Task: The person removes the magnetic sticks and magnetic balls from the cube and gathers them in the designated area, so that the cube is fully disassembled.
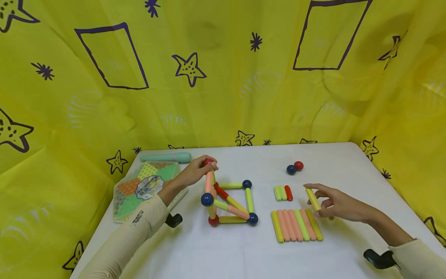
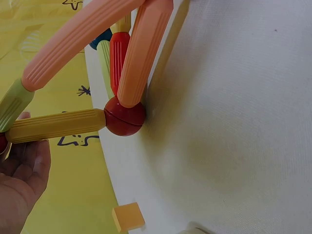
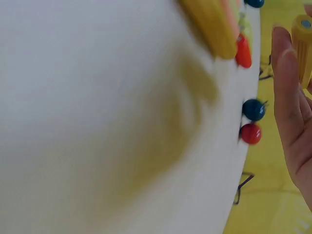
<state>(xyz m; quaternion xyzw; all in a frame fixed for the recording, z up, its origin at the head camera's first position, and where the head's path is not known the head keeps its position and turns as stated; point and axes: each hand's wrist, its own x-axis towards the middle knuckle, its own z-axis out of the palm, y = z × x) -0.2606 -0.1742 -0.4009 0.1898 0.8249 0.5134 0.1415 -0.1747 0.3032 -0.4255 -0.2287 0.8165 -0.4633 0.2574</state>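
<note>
A frame of ribbed magnetic rods and balls stands on the table left of centre. At its top, my left hand (image 1: 196,170) grips a red ball (image 1: 209,161), partly covered by the fingers. A yellow rod (image 2: 58,126) and a salmon rod (image 1: 208,182) run down from there. Dark blue balls (image 1: 207,199) and a lower red ball (image 1: 213,221) join other rods at the corners. On the right, my right hand (image 1: 332,200) pinches a yellow rod (image 1: 313,199) between thumb and fingers, raised over the table; the magnetic tip (image 3: 305,23) shows in the right wrist view.
A row of several long rods (image 1: 292,226) lies below the right hand, with shorter green and red rods (image 1: 283,193) behind it. Farther back sit a blue ball (image 1: 291,169) and red ball (image 1: 298,166). A patterned plastic case (image 1: 130,188) and mint-green tube (image 1: 163,157) lie left.
</note>
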